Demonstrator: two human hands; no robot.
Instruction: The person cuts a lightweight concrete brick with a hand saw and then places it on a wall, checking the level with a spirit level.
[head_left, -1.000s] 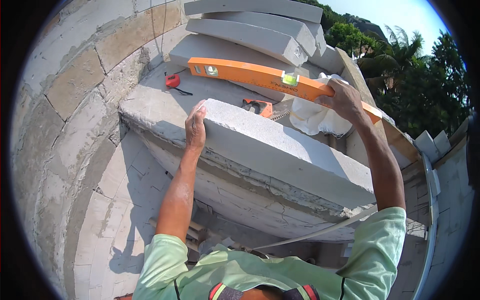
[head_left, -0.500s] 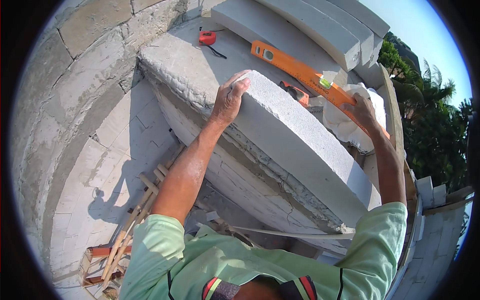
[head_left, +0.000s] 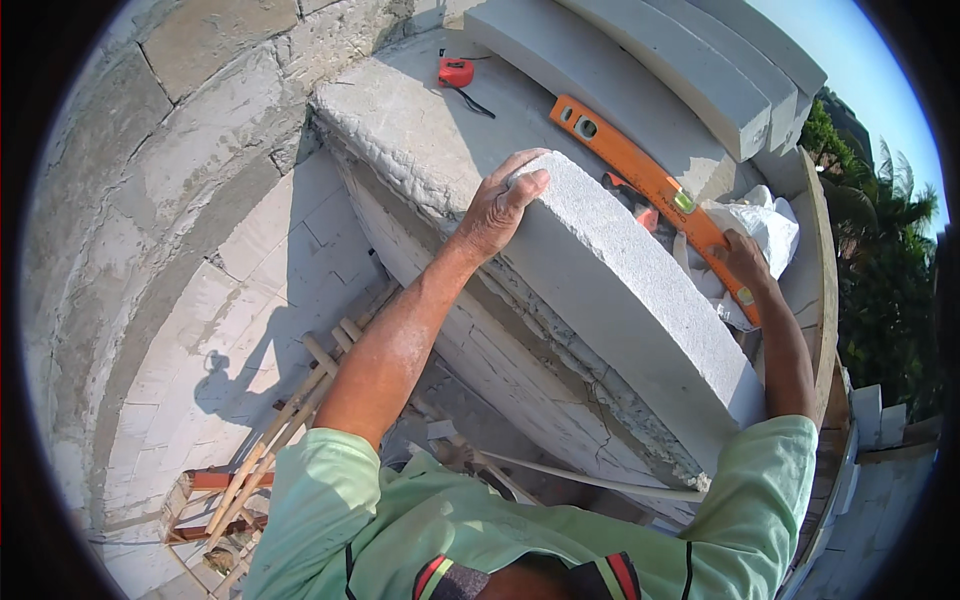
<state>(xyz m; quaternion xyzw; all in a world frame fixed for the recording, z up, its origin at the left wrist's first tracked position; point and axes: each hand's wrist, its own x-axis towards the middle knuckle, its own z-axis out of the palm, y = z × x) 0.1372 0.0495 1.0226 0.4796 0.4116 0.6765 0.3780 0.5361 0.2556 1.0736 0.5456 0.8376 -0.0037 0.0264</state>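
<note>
A long pale grey concrete block (head_left: pixel 640 270) stands on edge along the near side of a rough concrete ledge. My left hand (head_left: pixel 503 203) is closed round its far upper end, with the thumb on the top edge. Behind the block, an orange spirit level (head_left: pixel 632 160) slants down to the right. My right hand (head_left: pixel 742 262) grips it near its lower end, the fingers partly hidden. A crumpled white sack (head_left: pixel 770 232) lies beside that hand. Between block and level sits a red and black tool (head_left: pixel 640 208), mostly covered.
A red tape measure (head_left: pixel 456 72) with a black strap rests on the ledge (head_left: pixel 390 110). More long blocks (head_left: pixel 690 80) are stacked at the back right. Wooden poles (head_left: pixel 270 450) lean below on the left. A wooden board (head_left: pixel 822 280) edges the right side.
My right hand has swung the lower end of the spirit level closer to the block, so it slants more steeply. My left hand keeps its hold on the block. The whole view has shifted slightly.
</note>
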